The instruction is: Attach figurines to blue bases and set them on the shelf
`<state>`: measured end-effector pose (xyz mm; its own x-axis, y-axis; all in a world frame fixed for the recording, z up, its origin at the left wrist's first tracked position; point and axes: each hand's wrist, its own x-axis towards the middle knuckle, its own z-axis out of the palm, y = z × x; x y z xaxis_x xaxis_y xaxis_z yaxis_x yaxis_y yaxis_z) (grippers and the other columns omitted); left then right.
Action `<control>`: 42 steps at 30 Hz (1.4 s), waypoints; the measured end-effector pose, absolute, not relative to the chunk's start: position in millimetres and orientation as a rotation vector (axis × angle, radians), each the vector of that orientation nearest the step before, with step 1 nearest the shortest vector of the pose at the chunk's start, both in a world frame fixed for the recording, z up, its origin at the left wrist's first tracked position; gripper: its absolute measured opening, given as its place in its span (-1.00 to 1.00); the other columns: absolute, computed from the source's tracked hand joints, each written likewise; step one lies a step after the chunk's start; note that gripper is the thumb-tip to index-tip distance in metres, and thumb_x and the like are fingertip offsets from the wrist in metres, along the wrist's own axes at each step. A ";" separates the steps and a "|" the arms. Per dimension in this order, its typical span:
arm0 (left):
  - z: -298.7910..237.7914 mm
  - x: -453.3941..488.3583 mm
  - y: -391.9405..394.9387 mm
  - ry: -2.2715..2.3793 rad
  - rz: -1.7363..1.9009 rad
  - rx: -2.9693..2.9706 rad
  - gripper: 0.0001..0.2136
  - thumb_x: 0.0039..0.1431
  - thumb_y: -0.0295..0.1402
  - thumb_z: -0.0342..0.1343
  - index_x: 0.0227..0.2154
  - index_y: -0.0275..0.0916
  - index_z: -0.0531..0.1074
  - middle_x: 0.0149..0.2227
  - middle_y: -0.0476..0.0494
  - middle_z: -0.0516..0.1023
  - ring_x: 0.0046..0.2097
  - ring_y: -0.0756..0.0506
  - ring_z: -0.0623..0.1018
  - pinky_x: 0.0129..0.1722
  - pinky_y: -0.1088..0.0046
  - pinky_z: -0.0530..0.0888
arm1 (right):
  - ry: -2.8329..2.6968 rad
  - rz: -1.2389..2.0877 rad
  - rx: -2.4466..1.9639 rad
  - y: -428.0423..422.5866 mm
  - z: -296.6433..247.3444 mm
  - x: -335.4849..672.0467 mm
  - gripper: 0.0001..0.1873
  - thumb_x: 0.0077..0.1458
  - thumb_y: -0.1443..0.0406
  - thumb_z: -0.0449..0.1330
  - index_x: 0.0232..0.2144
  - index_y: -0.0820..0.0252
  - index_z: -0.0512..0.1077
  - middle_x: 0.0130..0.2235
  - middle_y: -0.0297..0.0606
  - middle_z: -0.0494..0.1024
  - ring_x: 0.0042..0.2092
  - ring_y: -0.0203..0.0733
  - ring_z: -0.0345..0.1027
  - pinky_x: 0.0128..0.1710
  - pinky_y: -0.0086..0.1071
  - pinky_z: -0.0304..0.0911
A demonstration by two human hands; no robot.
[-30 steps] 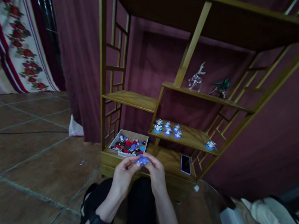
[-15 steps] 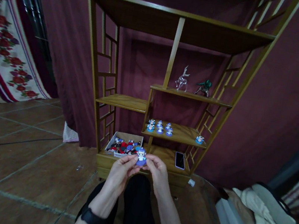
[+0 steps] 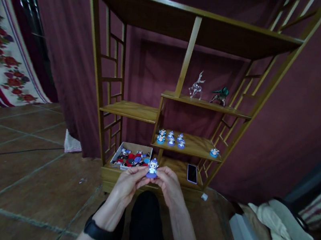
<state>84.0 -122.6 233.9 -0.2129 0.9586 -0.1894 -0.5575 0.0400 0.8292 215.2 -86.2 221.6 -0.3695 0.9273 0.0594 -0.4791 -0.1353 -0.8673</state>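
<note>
White open box point(image 3: 137, 147) of jumbled figurines point(image 3: 137, 159) sits on lower board point(image 3: 181, 172), left end. Left hand point(image 3: 130, 181), black wristband point(image 3: 97, 230), grip grasping purple-and-white figurine point(image 3: 153, 167), upright in midair before the shelving. Six small figurines point(image 3: 171, 141) stand behind, two rows of three, on shelf point(image 3: 197, 144). Right hand point(image 3: 169, 184): grip grasping same figurine's other side. Smartphone point(image 3: 192, 173) lies on lower board. Lone blue-based figurine point(image 3: 214, 152) near shelf's right end.

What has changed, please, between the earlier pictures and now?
The purple figurine has been turned upright, its front now facing the camera. The left hand and right hand held it throughout; nothing was taken up or let go. The shelf figurines, box and phone stayed put, though the camera view shifted.
</note>
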 end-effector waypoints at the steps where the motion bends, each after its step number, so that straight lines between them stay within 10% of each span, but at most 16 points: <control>1: 236.2 85.4 -119.7 0.994 1.514 0.552 -0.93 -0.03 -0.56 0.19 -0.42 -0.39 0.50 -0.46 -0.18 0.59 -0.49 0.00 0.56 -0.45 0.60 0.53 | -1.041 1.694 -0.627 -84.8 223.8 216.2 -0.85 -0.15 0.27 0.28 -0.51 0.24 0.41 -0.48 -0.31 0.51 -0.45 -0.31 0.37 -0.34 -0.37 0.28; 18: 229.2 112.8 -39.4 1.000 1.517 0.729 -0.77 -0.16 -0.50 0.28 -0.35 -0.36 0.49 -0.42 -0.15 0.58 -0.43 -0.01 0.56 -0.39 0.52 0.52 | -1.349 1.323 -0.716 -14.0 220.1 245.3 -0.62 -0.16 0.21 0.28 -0.21 0.11 0.42 -0.22 -0.29 0.53 -0.17 -0.17 0.39 -0.09 -0.27 0.25; 42: 226.0 108.8 -33.4 1.121 1.535 0.630 -0.75 -0.21 -0.65 0.27 -0.38 -0.35 0.50 -0.46 -0.11 0.59 -0.43 0.01 0.57 -0.40 0.62 0.51 | -1.453 0.908 -0.884 -0.1 214.6 231.2 -0.92 -0.06 0.27 0.21 -0.46 0.16 0.43 -0.40 -0.36 0.43 -0.34 -0.27 0.30 -0.34 -0.46 0.20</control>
